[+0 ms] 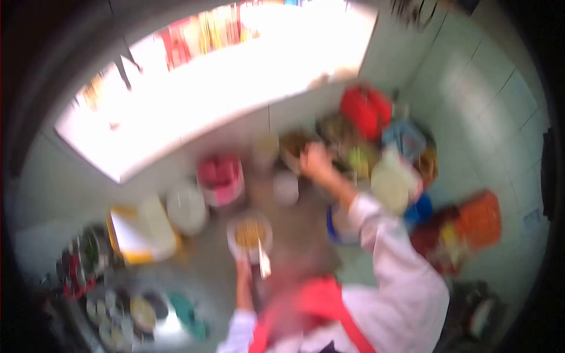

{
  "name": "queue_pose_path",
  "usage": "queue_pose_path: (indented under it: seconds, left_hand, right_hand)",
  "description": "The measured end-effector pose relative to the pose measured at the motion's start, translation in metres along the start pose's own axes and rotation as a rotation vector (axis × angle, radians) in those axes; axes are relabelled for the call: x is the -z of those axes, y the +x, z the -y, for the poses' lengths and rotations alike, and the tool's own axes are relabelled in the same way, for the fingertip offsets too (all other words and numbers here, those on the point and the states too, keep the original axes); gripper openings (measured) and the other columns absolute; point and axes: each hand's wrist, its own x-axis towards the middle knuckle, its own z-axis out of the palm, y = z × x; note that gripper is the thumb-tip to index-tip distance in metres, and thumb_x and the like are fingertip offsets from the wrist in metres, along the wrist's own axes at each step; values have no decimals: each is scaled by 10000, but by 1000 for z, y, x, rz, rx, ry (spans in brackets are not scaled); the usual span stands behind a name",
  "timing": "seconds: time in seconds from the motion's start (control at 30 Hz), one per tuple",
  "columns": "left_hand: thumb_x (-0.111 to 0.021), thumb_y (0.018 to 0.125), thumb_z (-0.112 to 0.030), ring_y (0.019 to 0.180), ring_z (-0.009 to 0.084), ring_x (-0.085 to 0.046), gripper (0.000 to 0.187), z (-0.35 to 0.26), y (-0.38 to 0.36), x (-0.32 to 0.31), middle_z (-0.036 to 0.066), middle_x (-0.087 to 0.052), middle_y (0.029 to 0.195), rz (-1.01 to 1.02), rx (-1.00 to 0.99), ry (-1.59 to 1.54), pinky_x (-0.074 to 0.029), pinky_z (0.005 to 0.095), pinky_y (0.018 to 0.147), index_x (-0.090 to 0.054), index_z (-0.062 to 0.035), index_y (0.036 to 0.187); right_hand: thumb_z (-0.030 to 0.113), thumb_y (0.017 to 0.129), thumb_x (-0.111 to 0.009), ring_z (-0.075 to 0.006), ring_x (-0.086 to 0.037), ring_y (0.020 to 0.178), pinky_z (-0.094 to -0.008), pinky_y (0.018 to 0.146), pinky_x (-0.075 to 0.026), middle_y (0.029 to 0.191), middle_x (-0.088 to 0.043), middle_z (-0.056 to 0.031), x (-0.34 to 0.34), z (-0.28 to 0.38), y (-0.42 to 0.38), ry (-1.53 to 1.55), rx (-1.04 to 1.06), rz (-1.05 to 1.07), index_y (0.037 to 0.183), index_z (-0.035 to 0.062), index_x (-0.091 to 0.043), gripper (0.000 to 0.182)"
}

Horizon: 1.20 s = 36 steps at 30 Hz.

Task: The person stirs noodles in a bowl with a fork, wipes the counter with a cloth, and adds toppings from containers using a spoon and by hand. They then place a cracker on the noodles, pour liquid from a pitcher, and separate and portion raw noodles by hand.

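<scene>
A round white bowl (249, 235) with yellowish-brown food in it is in front of my body, and a white utensil (264, 262) leans over its near rim. My left hand (242, 263) grips the bowl's near side. Further forward and to the right, my right hand (315, 160) reaches over a dark container (292, 145) at the back of the counter. Its fingers look drawn together, but blur hides whatever may be between them. A small white round container (286, 187) stands between the two hands.
Left of the bowl are a pink tub (221, 181), a round white container (187, 207) and a yellow-edged box (143, 230). Red bags (366, 110), a pale round container (389, 187) and an orange container (479, 219) stand on the right. A bright opening lies behind the counter.
</scene>
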Motion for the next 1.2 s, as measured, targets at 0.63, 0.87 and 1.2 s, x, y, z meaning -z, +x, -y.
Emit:
queue_pose_path:
  seconds: [0.63,0.87,1.2]
  left_hand:
    - [-391,951,-230,1040,180,-510,371,107,51,42,86,-564,1144,-97,-15,16,-397,313,904,-519,17,1195]
    - [-394,950,-237,1051,185,-509,380,131,73,68,90,-560,1152,430,-132,-55,-387,317,915,-515,27,1196]
    - [-414,917,-239,1063,202,-532,388,53,30,6,110,-555,1184,-67,232,-400,-401,359,950,-492,6,1207]
  right_hand:
    - [228,613,-643,-355,-644,764,-440,709,-520,824,-655,-202,-91,-66,92,-175,174,486,776,-3,-680,285]
    - [278,613,-670,-343,-646,785,-417,724,-504,848,-656,-221,-76,-87,94,297,-81,541,826,-37,-672,380]
    - [311,769,-628,-199,-590,567,-359,553,-467,677,-647,-89,-81,-117,100,52,278,450,688,61,-673,266]
